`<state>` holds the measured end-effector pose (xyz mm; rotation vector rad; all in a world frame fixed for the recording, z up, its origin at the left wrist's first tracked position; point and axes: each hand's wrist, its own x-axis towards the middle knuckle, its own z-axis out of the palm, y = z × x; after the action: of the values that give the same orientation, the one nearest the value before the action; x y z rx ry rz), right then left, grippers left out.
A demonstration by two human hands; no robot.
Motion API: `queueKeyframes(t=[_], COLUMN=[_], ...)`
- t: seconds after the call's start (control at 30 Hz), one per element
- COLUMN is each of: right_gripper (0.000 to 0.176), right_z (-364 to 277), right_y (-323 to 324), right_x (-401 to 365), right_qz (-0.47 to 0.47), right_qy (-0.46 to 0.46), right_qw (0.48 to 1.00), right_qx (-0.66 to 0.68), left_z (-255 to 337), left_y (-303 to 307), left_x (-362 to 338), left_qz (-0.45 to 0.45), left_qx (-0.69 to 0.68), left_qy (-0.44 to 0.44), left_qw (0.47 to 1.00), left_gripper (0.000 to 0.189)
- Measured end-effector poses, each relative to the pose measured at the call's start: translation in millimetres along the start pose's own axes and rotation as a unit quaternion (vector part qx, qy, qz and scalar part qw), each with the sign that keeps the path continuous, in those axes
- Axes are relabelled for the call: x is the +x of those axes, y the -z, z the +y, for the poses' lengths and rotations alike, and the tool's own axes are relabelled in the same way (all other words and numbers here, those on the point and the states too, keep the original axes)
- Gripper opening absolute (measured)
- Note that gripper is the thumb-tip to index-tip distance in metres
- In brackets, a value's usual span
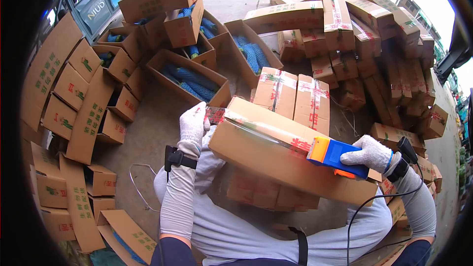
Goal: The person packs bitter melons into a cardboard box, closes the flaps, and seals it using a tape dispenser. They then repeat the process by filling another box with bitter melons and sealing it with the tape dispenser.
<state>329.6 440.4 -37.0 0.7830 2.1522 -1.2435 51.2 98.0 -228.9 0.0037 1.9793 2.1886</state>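
A long cardboard box [276,150] with red print lies across my lap, slightly tilted, its left end higher in view. My right hand [367,156], in a white knit glove, is closed around a blue and orange tape dispenser [340,157], whose orange front rests against the box's top near its right end. Clear shiny tape [261,134] runs along the top seam. At the box's left end my left hand [193,124], also gloved, is closed on a short strip of tape [215,115] sticking out past the edge.
Open boxes [189,79] holding blue net-wrapped items stand ahead. Taped boxes [340,24] are piled at the right, and two more [290,93] sit just beyond my lap. Flattened and stacked cartons [66,93] fill the left. A loose white strap [140,182] lies on the ground.
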Motion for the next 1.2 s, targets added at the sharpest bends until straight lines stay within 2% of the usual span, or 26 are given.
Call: queueKeyframes(t=[0.03,0.07,0.1,0.13,0.2,0.27,0.37,0.4,0.43,0.5,0.57,0.6,0.63,0.7,0.77,0.8,0.83,0.87,0.9,0.93,1.0,1.03,1.1,1.2], right_gripper=[0.057,0.058,0.060,0.064,0.068,0.073,0.078,0.079,0.079,0.079,0.079,0.080,0.080,0.081,0.084,0.085,0.082,0.081,0.081,0.080,0.072,0.067,0.057,0.056], right_z=[-6.6,-13.9,-19.6,-13.9,-22.7,-32.7,-37.6,-40.9,-43.8,-49.9,-54.9,-55.1,-59.9,-40.5,-26.9,-18.0,-3.4,27.4,67.4,111.4,177.5,214.5,291.2,372.5], right_y=[-3.2,-5.1,-4.2,-0.9,-0.9,-5.4,-6.9,-6.8,-6.6,-7.7,-5.6,-7.4,-11.6,-6.4,4.9,9.2,18.5,36.8,57.7,78.0,90.1,92.1,104.9,90.8], right_x=[2.8,6.4,10.2,21.3,26.4,29.0,32.3,30.9,32.3,32.9,33.2,33.7,24.8,30.7,17.2,9.1,1.4,-6.4,-20.8,-37.6,-69.7,-82.1,-100.8,-85.2], right_qz=[0.001,0.004,0.010,0.027,0.028,0.038,0.036,0.033,0.033,0.023,-0.018,-0.018,0.008,0.021,-0.037,-0.037,-0.014,-0.014,0.001,0.021,0.061,0.076,0.078,0.080], right_qy=[-0.011,-0.021,-0.029,-0.025,-0.043,-0.049,-0.056,-0.057,-0.064,-0.063,-0.064,-0.078,-0.070,0.009,-0.021,-0.017,-0.020,-0.046,-0.113,-0.122,-0.200,-0.198,-0.115,-0.137], right_qw=[0.999,0.998,0.995,0.988,0.986,0.972,0.964,0.965,0.961,0.962,0.962,0.955,0.948,0.936,0.963,0.966,0.953,0.955,0.962,0.966,0.964,0.970,0.983,0.982], right_qx=[-0.033,-0.067,-0.099,-0.147,-0.160,-0.226,-0.257,-0.252,-0.268,-0.264,-0.264,-0.286,-0.311,-0.351,-0.265,-0.254,-0.302,-0.292,-0.247,-0.227,-0.165,-0.121,-0.123,-0.101], left_z=[-27.8,-47.6,-56.8,-41.0,-86.1,-104.1,-83.1,-58.6,-25.4,77.2,83.9,43.4,29.2,26.1,33.3,32.2,32.4,29.9,27.6,33.0,32.1,32.4,31.9,34.3], left_y=[1.4,1.7,-1.0,-3.6,23.3,30.6,37.5,36.4,33.3,-40.5,-105.1,-127.8,-148.9,-162.0,-162.2,-160.2,-162.9,-162.5,-161.9,-161.4,-163.1,-164.8,-164.9,-169.9], left_x=[4.6,3.9,4.4,-2.8,24.5,26.5,3.1,3.0,-0.1,-62.5,-104.2,-108.1,-118.1,-122.2,-124.7,-128.6,-126.2,-124.5,-123.9,-125.3,-126.6,-125.9,-123.4,-125.7], left_qz=[-0.023,-0.076,-0.131,-0.170,-0.266,-0.323,-0.151,-0.114,-0.075,-0.167,-0.232,-0.251,-0.223,-0.221,-0.237,-0.242,-0.240,-0.235,-0.228,-0.241,-0.240,-0.242,-0.247,-0.246], left_qx=[0.064,0.045,0.026,0.035,-0.149,0.093,0.091,0.191,0.282,0.364,0.533,0.563,0.612,0.608,0.616,0.625,0.631,0.644,0.658,0.650,0.666,0.669,0.676,0.705], left_qy=[-0.013,0.022,0.055,0.085,0.219,0.134,0.115,0.002,-0.112,-0.288,-0.443,-0.443,-0.431,-0.424,-0.428,-0.418,-0.416,-0.411,-0.406,-0.399,-0.390,-0.390,-0.361,-0.338], left_qw=[0.998,0.996,0.990,0.981,0.927,0.932,0.978,0.975,0.950,0.870,0.682,0.651,0.625,0.634,0.617,0.614,0.609,0.600,0.592,0.601,0.589,0.584,0.593,0.574], left_gripper=[0.027,0.026,0.024,0.029,0.034,0.046,0.048,0.044,0.040,0.047,0.053,0.057,0.056,0.055,0.054,0.054,0.055,0.055,0.056,0.057,0.057,0.058,0.059,0.062])
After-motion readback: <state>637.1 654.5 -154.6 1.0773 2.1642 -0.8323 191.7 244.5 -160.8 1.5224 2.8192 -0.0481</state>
